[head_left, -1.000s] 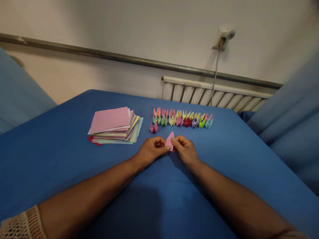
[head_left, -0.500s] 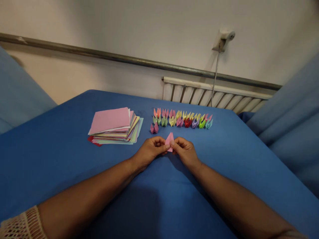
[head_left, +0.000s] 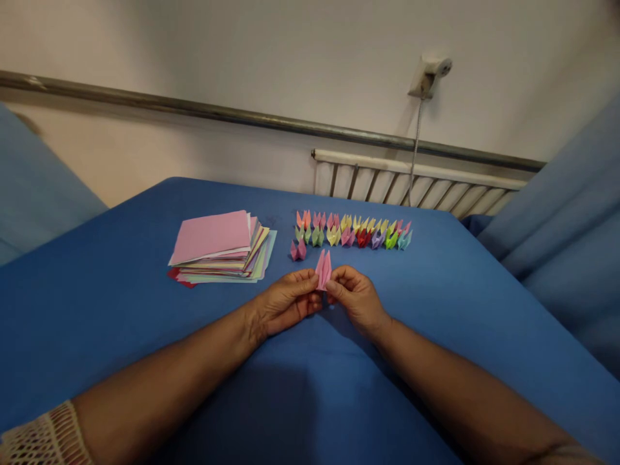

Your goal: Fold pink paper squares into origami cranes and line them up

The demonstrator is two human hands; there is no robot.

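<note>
My left hand (head_left: pixel 285 300) and my right hand (head_left: pixel 354 296) meet over the blue table (head_left: pixel 97 310), and both pinch one small pink folded paper piece (head_left: pixel 323 267). The piece stands upright between my fingertips, folded narrow with two pointed tips up. Just beyond it a single purple-pink folded piece (head_left: pixel 298 250) stands alone. Behind that runs a double row of several folded paper pieces (head_left: pixel 353 231) in pink, yellow, red, green and purple. A stack of coloured paper sheets (head_left: pixel 220 247) with a pink sheet on top lies to the left of my hands.
A metal rail (head_left: pixel 194 110) runs along the wall behind the table. A white slatted radiator (head_left: pixel 411 184) sits behind the far right corner, with a wall socket and cord (head_left: pixel 426 74) above it. Blue fabric (head_left: pixel 566 219) hangs at the right and left edges.
The pink piece was a flat pointed shape held low; now it is folded narrower and stands upright. My left hand has turned so its fingers lie more stretched under the piece.
</note>
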